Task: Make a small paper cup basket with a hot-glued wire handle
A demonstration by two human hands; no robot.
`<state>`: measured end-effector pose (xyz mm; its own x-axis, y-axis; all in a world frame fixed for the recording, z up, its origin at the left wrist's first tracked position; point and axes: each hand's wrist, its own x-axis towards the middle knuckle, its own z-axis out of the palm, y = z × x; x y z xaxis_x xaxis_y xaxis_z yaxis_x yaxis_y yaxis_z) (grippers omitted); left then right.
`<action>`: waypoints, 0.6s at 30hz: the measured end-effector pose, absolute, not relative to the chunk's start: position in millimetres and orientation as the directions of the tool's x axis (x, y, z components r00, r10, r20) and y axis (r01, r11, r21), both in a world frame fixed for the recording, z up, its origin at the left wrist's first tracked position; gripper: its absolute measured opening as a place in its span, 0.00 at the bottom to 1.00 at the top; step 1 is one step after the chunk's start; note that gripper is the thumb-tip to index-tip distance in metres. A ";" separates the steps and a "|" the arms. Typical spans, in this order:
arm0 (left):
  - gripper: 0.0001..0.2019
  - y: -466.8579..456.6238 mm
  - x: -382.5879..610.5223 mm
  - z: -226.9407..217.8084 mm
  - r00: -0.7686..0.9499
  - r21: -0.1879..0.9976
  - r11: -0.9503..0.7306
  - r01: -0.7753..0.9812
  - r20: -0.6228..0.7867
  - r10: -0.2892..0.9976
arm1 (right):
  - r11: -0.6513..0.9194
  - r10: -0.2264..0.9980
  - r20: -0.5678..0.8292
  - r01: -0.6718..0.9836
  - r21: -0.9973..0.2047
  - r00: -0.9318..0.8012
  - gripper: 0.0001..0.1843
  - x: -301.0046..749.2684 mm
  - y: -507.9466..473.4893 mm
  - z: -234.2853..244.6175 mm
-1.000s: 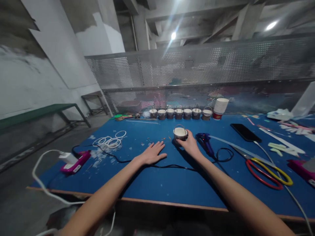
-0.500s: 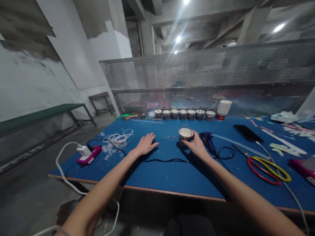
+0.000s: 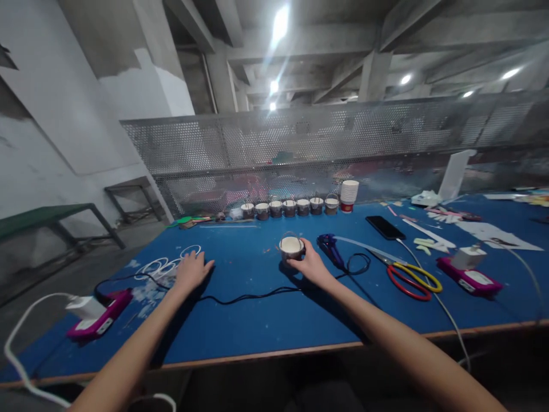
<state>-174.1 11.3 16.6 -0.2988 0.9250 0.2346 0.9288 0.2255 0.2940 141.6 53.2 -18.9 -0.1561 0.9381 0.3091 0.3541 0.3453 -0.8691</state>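
My right hand [image 3: 313,264] is wrapped round the side of a small dark-sided paper cup [image 3: 291,247] with a white inside and a thin handle arched over its rim. The cup is upright at the middle of the table. My left hand [image 3: 191,271] is stretched out, fingers spread, by the white cord rings [image 3: 159,266] at the left; it holds nothing. Just right of the cup lies a blue glue gun [image 3: 333,250] with a clear glue stick [image 3: 364,245] out of its back.
Several similar cups [image 3: 275,209] line the table's back edge beside a stack of paper cups [image 3: 349,193]. Scissors [image 3: 414,280], a phone [image 3: 385,227] and a pink power strip [image 3: 469,277] lie at right. Another pink power strip [image 3: 100,315] sits at left; a black cable [image 3: 253,296] crosses between.
My view has turned to the right. My left hand has moved left to the white cord rings. My right hand still has hold of the cup.
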 end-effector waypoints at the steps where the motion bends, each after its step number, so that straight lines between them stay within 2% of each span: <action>1: 0.22 10.9 -164.8 17.8 -0.264 0.307 0.178 0.935 0.266 0.927 | 0.341 0.940 0.304 0.350 -0.873 -0.158 0.38 139.8 53.7 -19.2; 5: 0.22 16.3 -106.1 11.6 -0.056 0.397 -0.077 0.915 0.315 0.948 | 0.335 0.940 0.294 0.323 -0.885 -0.172 0.36 131.4 51.2 -19.6; 10: 0.35 16.2 -41.9 -3.2 0.117 0.584 -0.295 0.757 0.322 0.939 | 0.336 0.940 0.301 0.277 -0.900 -0.161 0.33 124.2 40.8 -14.7; 14: 0.33 12.6 -23.3 -7.7 0.059 0.754 -0.314 0.577 0.346 0.936 | 0.341 0.935 0.305 0.227 -0.912 -0.179 0.32 121.1 33.9 -11.5; 18: 0.33 11.0 -22.9 -7.9 -0.016 0.817 -0.281 0.503 0.334 0.942 | 0.334 0.924 0.291 0.154 -0.930 -0.250 0.32 124.8 27.2 -12.6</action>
<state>-22.9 11.0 -7.9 -0.0161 0.9425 0.3339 0.5031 -0.2810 0.8173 124.8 27.2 -12.6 -0.2501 0.9236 0.2906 0.1540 0.3343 -0.9298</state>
